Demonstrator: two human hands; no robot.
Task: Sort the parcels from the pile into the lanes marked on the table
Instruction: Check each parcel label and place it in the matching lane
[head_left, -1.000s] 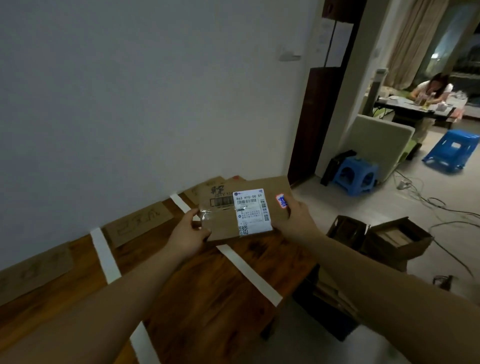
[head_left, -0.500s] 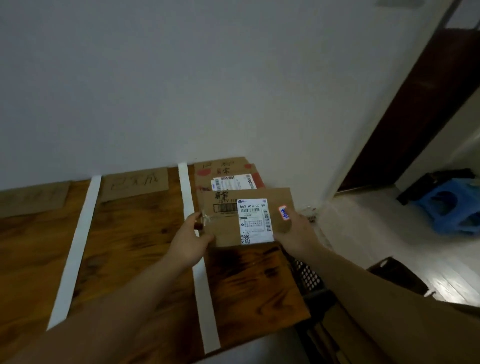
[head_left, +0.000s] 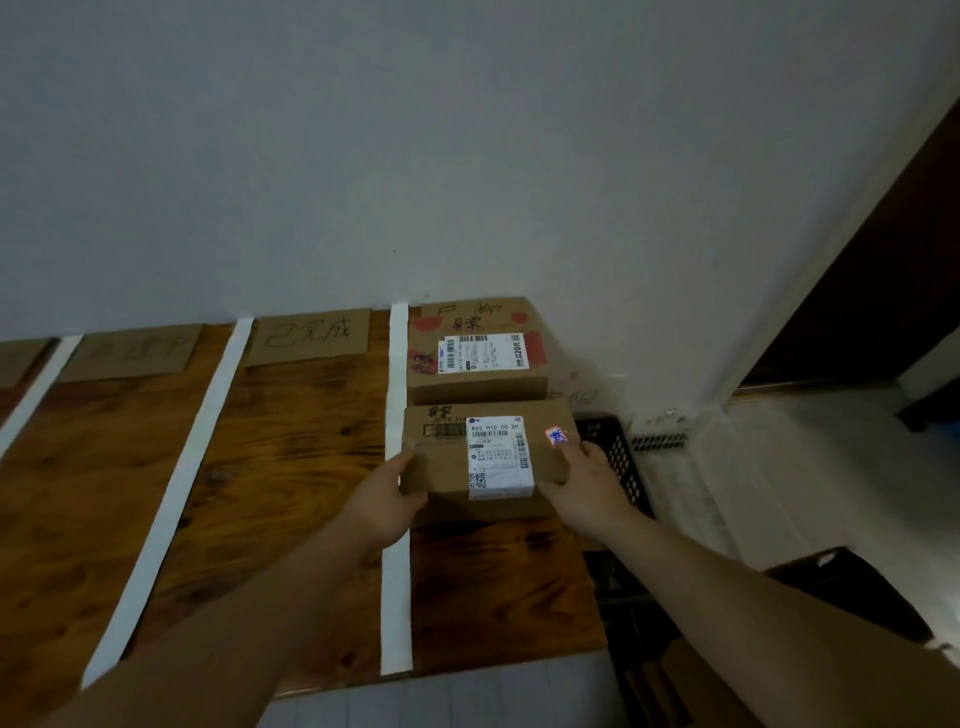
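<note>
Two hands hold one brown parcel (head_left: 488, 457) over the lane (head_left: 493, 582) at the 3 o'clock end of the table (head_left: 291, 467). The left hand (head_left: 387, 501) grips the parcel's 9 o'clock end and the right hand (head_left: 584, 483) grips its 3 o'clock end. Each thumb lies on top of the box. The other fingers curl round and under it, so I cannot tell if they are spread or close together. I also cannot tell if the box touches the wood yet.

A second parcel (head_left: 478, 358) sits in the same lane at 12 o'clock from the held one, right by the wall (head_left: 467, 156). The two boxes are just beside each other. A white tape strip (head_left: 396, 597) marks the lane's 9 o'clock side, and the left hand lies over it. A black crate (head_left: 618, 457) pokes out past the table edge at 3 o'clock.

I think the step now is to set this parcel down in its lane. To do it well, lower it flat, both ends together. Keep it on the 3 o'clock side of the tape, so no corner sits on the white. Do not shove the second parcel. The table edge is close at 3 o'clock, so keep the whole box on the wood. Pull the fingers out from under last, gently, so it does not tip.
</note>
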